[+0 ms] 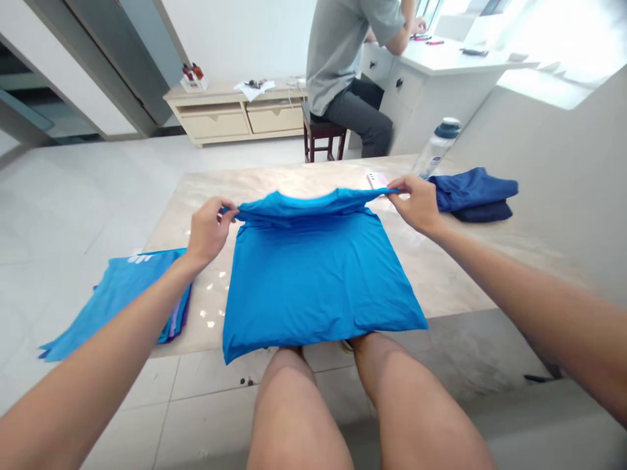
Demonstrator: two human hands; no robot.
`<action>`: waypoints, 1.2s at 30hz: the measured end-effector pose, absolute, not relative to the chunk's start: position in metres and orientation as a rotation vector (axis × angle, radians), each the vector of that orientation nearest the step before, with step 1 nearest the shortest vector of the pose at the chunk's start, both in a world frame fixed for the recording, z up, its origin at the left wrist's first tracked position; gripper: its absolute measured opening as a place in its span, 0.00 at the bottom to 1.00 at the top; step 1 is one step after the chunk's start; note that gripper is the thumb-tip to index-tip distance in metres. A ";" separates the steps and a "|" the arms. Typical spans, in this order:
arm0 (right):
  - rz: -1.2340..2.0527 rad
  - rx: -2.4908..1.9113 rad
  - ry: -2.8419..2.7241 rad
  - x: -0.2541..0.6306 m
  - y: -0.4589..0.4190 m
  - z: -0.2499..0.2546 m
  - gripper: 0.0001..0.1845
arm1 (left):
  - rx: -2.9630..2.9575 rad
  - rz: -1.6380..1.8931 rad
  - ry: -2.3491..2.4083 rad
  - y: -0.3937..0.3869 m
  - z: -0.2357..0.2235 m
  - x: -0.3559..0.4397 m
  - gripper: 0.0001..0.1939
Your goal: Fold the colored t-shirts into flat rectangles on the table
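A bright blue shirt lies spread on the low marble table in front of me, its near hem hanging over the table's edge above my knees. My left hand pinches the shirt's far left corner, fingers closed on the cloth. My right hand pinches the far right corner the same way. Between the two hands the far edge of the shirt is lifted a little off the table and folded toward me.
A stack of blue and purple shirts lies on the table's left end. Folded dark blue clothes, a water bottle and a small card sit at the far right. A person sits on a stool at a white desk beyond.
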State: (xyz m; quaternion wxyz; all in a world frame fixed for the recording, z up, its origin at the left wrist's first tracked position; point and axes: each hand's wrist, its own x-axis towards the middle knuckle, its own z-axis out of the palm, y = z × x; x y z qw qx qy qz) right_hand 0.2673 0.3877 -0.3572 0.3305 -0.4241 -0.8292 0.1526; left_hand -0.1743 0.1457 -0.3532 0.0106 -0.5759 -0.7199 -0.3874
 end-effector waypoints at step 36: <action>0.550 -0.459 -2.640 0.345 0.182 -0.445 0.09 | -2.443 -0.815 -2.006 -0.047 -0.433 -0.085 0.15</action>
